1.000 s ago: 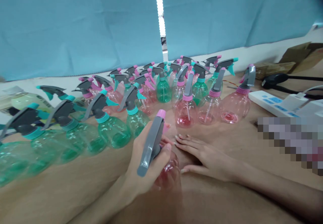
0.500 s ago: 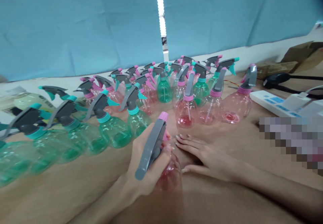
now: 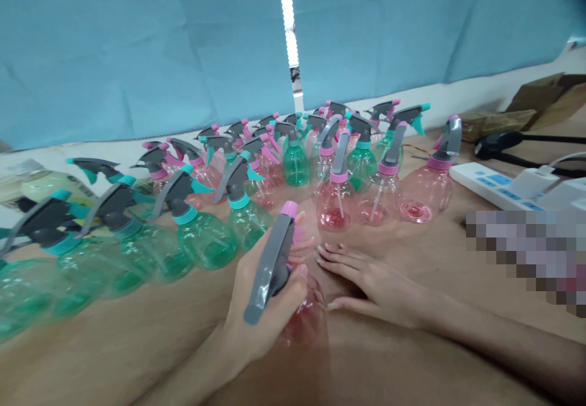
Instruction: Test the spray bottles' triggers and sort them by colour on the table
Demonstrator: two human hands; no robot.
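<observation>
Left hand (image 3: 276, 312), fingers (image 3: 304, 245) straightened, pink bottle (image 3: 312, 317) half-hidden

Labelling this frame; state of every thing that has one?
Left hand: gripping pink spray bottle
Right hand: palm down, thumb apart
Pink spray bottle: sprayer fitted
Green bottles, front left: standing, sprayers fitted
Pink bottles, front right: standing, sprayers fitted
Power strip: adapter plugged in
Blue curtain: hanging
Pixelated item: can't tell
</observation>
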